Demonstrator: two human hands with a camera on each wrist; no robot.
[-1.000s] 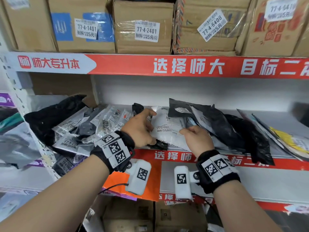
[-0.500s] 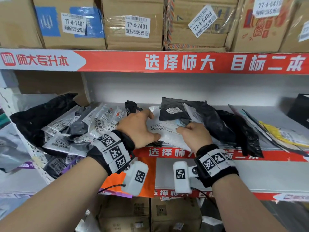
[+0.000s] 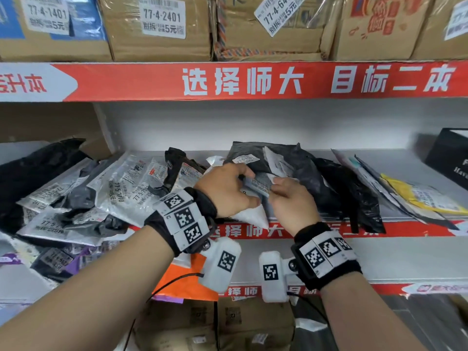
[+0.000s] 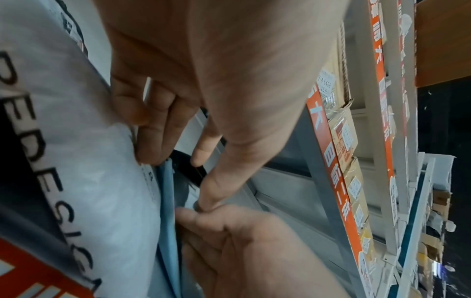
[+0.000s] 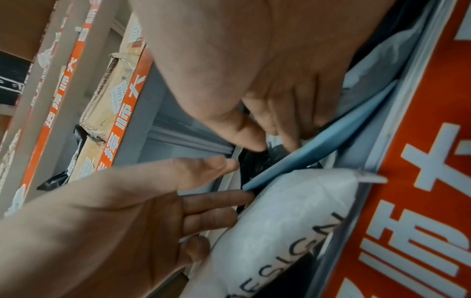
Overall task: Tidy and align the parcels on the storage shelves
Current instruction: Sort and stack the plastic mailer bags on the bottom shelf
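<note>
Change since a moment ago: my hands have closed in together. My left hand (image 3: 225,190) and right hand (image 3: 291,201) both pinch a thin blue mailer (image 3: 258,187), lifted above the white parcel (image 3: 250,216) at the shelf (image 3: 405,257) front. White parcel reads "DESIGN". Boxes (image 3: 162,26) above: 77-4-1401, 77-4-2401.

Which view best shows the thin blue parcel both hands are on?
Right wrist: the thin blue parcel shows its long edge above the white parcel. Left wrist gives a narrower strip; head shows only a labelled sliver.
</note>
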